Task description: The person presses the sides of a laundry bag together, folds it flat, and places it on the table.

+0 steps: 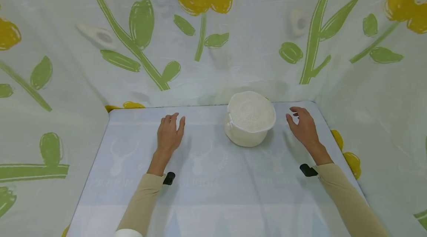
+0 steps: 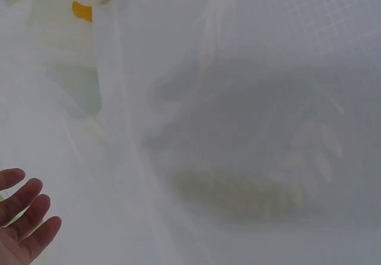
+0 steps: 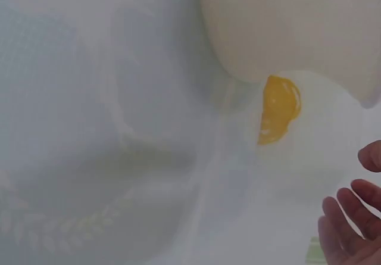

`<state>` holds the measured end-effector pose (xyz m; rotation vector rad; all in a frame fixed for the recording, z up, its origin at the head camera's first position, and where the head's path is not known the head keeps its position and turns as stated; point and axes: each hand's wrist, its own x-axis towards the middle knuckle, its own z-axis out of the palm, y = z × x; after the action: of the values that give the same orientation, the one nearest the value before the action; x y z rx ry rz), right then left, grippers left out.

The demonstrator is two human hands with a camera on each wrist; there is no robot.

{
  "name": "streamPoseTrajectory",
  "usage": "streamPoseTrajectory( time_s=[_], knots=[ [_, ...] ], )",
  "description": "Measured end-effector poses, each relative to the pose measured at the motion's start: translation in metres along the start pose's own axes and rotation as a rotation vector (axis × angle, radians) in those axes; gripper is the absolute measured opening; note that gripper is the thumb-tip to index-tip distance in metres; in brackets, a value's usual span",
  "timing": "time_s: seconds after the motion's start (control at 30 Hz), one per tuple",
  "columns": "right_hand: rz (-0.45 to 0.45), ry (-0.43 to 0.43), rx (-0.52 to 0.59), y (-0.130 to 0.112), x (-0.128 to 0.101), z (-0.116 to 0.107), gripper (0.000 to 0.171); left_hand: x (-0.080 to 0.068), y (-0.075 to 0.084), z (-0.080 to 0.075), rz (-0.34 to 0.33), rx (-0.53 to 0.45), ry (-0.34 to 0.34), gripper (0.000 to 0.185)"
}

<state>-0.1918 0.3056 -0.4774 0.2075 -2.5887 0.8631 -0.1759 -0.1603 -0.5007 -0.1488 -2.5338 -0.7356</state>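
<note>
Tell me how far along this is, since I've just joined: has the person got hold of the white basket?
Not yet. The white mesh basket lies tilted on the table, its opening facing the camera, and looks empty. Neither hand touches it: the right hand hovers open just beside it, and the left hand lies open on the cloth farther away. Nothing looks done; grasping and whatever handling follows are still left.

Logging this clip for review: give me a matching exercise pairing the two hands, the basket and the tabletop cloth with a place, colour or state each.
Column 1:
1. left hand
2. right hand
3. cream basket
4. table cloth

Column 2:
A. pale blue with faint deer prints
B. tipped toward the camera, mesh inside showing
C. fingers loosely curled, right of the basket, holding nothing
D. lying flat, left of the basket

Pairs: 1-D, 2-C, 3-B, 4-A
</note>
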Motion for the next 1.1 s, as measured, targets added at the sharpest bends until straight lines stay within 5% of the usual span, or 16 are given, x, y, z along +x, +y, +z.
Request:
streamPoseTrajectory(
  time_s=[0.43,1.1],
  knots=[
    [0.081,-0.018,0.117,-0.009,0.009,0.004,0.030,0.009,0.025,0.014,-0.006,-0.078,-0.012,0.039],
    [0.288,-0.077,0.210,-0.024,0.021,0.013,0.039,0.021,0.063,0.030,-0.128,-0.252,-0.144,0.044]
  ],
)
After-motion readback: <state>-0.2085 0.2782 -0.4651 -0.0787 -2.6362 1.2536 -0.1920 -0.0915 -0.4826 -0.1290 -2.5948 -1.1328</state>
